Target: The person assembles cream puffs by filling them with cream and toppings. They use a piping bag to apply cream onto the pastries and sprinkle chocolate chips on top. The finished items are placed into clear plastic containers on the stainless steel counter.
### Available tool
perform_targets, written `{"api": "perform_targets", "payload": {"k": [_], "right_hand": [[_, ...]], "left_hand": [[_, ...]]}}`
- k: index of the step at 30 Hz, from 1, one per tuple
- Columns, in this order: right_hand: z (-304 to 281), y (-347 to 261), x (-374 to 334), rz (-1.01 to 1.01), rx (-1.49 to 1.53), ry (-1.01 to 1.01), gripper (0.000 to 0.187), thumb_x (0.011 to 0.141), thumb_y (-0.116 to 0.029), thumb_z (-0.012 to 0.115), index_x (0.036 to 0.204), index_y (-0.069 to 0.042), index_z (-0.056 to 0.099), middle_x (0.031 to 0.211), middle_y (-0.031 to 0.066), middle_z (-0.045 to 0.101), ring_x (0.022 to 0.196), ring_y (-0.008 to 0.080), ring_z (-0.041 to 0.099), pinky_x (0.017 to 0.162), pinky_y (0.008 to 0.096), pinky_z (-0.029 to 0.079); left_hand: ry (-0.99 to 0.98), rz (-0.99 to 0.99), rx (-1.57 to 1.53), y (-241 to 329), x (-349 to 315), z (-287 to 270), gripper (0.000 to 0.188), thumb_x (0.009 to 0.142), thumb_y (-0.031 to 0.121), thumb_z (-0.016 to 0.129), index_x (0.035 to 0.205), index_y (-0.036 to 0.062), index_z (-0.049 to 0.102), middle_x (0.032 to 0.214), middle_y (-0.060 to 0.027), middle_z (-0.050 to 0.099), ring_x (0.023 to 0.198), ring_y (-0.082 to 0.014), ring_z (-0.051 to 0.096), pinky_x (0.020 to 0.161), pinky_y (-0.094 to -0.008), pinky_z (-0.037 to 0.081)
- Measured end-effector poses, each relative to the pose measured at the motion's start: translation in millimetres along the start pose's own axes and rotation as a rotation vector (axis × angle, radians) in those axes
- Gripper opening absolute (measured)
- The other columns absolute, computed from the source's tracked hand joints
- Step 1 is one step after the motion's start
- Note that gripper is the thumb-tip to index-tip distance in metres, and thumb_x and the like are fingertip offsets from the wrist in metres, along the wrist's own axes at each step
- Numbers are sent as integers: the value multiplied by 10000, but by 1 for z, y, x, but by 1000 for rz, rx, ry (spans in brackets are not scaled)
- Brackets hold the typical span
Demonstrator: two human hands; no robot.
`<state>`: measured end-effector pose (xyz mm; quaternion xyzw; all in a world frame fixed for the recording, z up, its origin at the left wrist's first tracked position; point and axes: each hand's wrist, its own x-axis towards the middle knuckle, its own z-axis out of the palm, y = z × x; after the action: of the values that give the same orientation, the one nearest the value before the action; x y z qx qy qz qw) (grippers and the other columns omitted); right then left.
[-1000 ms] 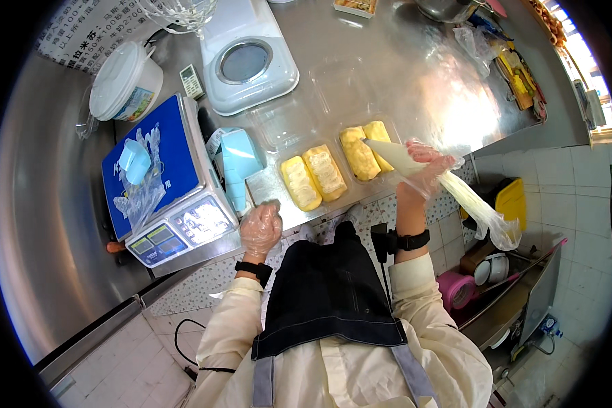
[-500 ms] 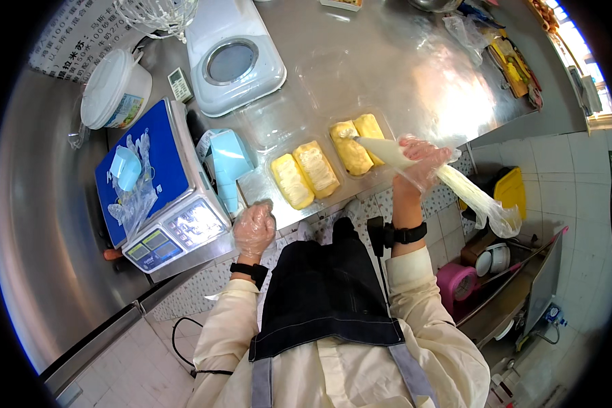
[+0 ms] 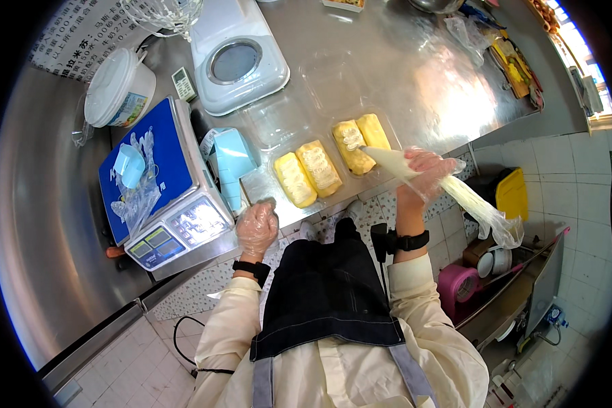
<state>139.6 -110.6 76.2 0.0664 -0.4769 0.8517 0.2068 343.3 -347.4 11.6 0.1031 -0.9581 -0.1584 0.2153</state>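
My right hand (image 3: 428, 171), in a clear plastic glove, is closed round a piping bag (image 3: 387, 162) of pale cream. The bag's tip touches the left one of two yellow rolls (image 3: 355, 162) in the right clear plastic box. Wavy cream lines cover that roll's far part; the roll beside it (image 3: 374, 132) looks bare. In the left box, two rolls (image 3: 296, 180) carry piped cream on top. My left hand (image 3: 257, 226), also gloved, is curled at the table's front edge, left of the boxes. What its fingers hold, if anything, is hidden.
A steel table (image 3: 387, 61) lies under everything. On the left stand a blue-topped scale (image 3: 163, 170), a light blue carton (image 3: 232, 163), a white tub (image 3: 119, 88) and a white machine (image 3: 241, 75). Tools (image 3: 513, 64) lie at the far right edge.
My right hand has drawn the piping bag's tip toward me along the left roll of the right box, leaving wavy cream behind it. My left hand stays at the table edge.
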Motion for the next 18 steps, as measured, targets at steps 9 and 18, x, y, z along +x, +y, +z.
{"api": "perform_targets", "payload": {"k": [9,18], "right_hand": [[-9,-6,-3,40,33,94,526,957,-414,424,531,-118,339,473,63,405,487,227,481,564,378,467],[-17,-19,-9,39,72,-71,535,926,-483,441,545,-114,372,488,47,406,510,202,465,563,347,445]], "left_hand": [[26,31,56,-3,-1,3,157,706,92,578,849,156,586,726,-29,539,647,-228,551,564,-353,473],[7,24,33,-5,-3,5,169,699,86,571,855,148,586,748,-36,557,660,-242,558,577,-368,473]]}}
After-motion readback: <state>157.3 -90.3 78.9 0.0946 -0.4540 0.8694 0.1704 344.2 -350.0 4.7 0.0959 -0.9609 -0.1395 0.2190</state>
